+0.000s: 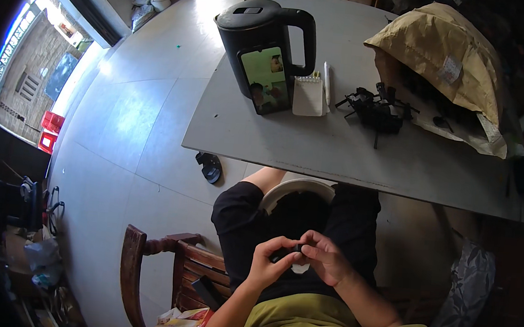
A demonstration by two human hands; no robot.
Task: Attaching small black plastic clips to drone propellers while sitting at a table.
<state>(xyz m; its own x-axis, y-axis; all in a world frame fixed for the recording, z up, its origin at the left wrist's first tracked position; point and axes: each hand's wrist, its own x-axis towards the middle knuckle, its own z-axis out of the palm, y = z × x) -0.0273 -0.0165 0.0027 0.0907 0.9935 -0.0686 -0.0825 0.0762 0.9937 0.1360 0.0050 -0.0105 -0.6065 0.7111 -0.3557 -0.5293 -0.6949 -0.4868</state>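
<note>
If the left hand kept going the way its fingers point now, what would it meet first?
The left hand points up and to the right, at the small black part it already pinches. Just beyond are the fingers of the right hand, apparently touching; depth is unclear.

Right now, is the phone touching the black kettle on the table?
Touching. In the head view the phone stands tilted on the table, its back leaning against the front wall of the black kettle, with no gap visible between them.

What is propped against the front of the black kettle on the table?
A phone with a lit screen leans on the kettle, beside a small notepad. The kettle's lower front is hidden behind it.
</note>
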